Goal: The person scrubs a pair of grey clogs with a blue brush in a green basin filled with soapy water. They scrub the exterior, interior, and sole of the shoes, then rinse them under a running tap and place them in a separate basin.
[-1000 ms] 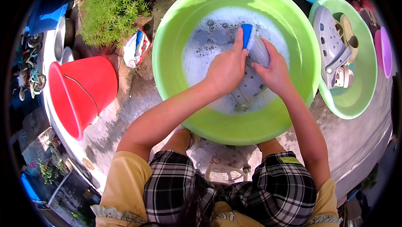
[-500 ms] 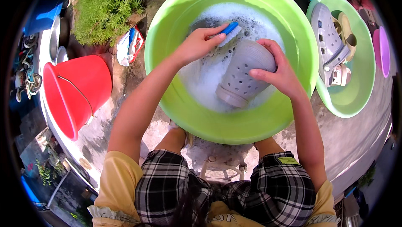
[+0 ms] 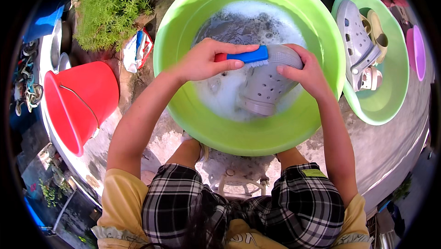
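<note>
Over a large green basin [image 3: 248, 141] of soapy water, my right hand [image 3: 308, 72] grips a grey clog [image 3: 268, 88] with round holes, its toe end up. The clog's lower end is down at the suds. My left hand [image 3: 209, 60] is closed round a scrub brush [image 3: 250, 56], blue with a red part showing between the fingers. Its white bristles face down against or just beside the upper left of the clog; I cannot tell whether they touch.
To the right, a paler green basin [image 3: 392, 97] holds another grey clog [image 3: 356, 42], beige shoes [image 3: 377, 33] and a small pale shoe [image 3: 370, 79]. A red bucket [image 3: 87, 102] lies tipped on the left, near a detergent-like bag [image 3: 138, 51] and a leafy plant [image 3: 110, 10].
My left hand has brought the brush down and right, from above the suds to the clog, turning it level. My right hand keeps its hold; the clog has barely moved.
</note>
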`<action>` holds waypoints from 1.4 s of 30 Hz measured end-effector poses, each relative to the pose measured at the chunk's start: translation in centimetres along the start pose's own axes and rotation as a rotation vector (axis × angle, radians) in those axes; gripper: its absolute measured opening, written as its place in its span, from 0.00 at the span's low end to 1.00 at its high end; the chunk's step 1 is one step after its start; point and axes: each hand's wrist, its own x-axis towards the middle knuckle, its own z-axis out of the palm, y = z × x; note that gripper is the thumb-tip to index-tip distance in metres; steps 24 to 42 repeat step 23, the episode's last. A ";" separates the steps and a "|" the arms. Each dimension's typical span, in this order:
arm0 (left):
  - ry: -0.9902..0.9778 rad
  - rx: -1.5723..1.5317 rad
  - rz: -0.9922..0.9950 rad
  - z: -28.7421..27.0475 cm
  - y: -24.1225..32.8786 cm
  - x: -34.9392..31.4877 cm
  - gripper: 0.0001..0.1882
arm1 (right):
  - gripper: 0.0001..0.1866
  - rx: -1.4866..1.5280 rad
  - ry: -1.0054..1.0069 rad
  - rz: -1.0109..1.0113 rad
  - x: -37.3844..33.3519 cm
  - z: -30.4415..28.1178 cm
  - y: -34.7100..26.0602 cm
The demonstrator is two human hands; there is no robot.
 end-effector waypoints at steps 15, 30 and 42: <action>0.023 -0.016 0.083 -0.7 1.3 -0.4 0.24 | 0.26 0.028 -0.138 -0.029 0.4 1.5 -0.7; -0.037 0.157 0.041 -1.4 0.1 -1.2 0.23 | 0.25 -0.063 -0.144 0.005 1.0 0.5 0.2; -0.037 0.157 0.041 -1.4 0.1 -1.2 0.23 | 0.25 -0.063 -0.144 0.005 1.0 0.5 0.2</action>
